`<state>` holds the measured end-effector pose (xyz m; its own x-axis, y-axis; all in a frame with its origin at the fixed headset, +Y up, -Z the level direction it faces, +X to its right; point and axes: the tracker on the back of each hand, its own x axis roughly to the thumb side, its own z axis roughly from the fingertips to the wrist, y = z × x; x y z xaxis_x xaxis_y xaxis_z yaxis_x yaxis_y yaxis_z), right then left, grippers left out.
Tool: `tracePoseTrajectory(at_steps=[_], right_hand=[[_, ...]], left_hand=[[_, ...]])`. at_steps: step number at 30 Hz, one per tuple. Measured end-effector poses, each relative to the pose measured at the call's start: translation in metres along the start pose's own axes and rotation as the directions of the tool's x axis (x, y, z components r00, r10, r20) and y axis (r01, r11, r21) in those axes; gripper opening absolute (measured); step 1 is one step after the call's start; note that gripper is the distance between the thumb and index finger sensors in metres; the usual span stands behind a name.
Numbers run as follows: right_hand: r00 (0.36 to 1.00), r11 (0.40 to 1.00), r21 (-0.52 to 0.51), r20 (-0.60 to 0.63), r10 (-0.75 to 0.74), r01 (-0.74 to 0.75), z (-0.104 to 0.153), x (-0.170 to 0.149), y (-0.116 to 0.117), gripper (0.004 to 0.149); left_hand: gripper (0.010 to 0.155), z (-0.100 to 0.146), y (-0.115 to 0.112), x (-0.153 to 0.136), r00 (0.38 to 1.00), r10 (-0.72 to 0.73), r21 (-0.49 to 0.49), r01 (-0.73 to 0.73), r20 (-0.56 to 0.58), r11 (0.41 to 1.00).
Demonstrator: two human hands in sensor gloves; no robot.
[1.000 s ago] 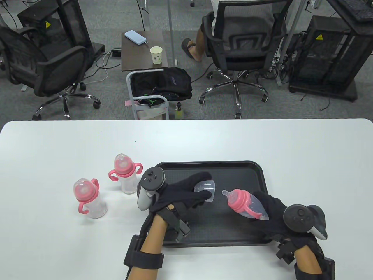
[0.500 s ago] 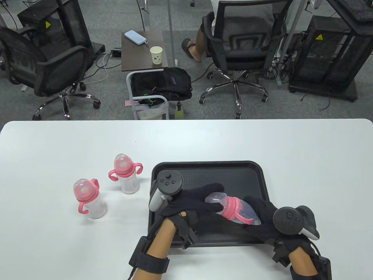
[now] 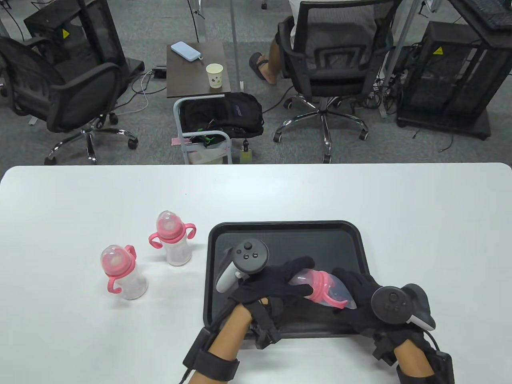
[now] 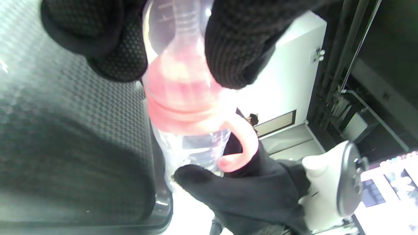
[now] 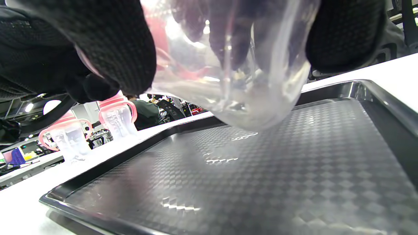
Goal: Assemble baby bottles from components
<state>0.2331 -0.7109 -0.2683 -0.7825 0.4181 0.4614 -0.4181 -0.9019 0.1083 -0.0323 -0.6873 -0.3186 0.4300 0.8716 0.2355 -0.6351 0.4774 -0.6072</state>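
1. Table view: both gloved hands hold one baby bottle (image 3: 326, 289) on its side above the black tray (image 3: 280, 230), over its near half.
2. The left hand (image 3: 276, 280) wraps its fingers around the clear cap (image 3: 301, 279), now seated over the nipple; a second ago the cap was apart from the bottle.
3. The right hand (image 3: 356, 296) grips the clear body, closer to the left hand than before.
4. Two finished bottles (image 3: 120, 272) (image 3: 172, 238) stand unmoved on the white table (image 3: 420, 208), left of the tray.

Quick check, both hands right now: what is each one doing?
Left hand: grips the clear cap on the bottle.
Right hand: holds the bottle body above the tray.
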Motion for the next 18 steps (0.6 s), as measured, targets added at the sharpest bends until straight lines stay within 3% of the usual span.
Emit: tracePoseTrajectory(at_steps=[5, 11, 18], right_hand=[[1.0, 0.999, -0.031, 0.002, 0.01, -0.01, 0.001, 0.001, -0.004, 0.087], [1.0, 0.999, -0.041, 0.016, 0.013, -0.012, 0.001, 0.003, -0.003, 0.087], [1.0, 0.999, -0.038, 0.014, -0.005, 0.005, 0.0, -0.002, 0.001, 0.087]], left_hand=[[0.075, 0.0, -0.006, 0.005, 0.999, -0.028, 0.033, 0.027, 0.016, 0.999], [0.075, -0.001, -0.01, -0.004, 0.996, 0.074, 0.009, -0.075, 0.04, 0.997], [0.077, 0.0, -0.012, 0.0, 0.999, 0.007, 0.03, -0.008, 0.036, 1.0]])
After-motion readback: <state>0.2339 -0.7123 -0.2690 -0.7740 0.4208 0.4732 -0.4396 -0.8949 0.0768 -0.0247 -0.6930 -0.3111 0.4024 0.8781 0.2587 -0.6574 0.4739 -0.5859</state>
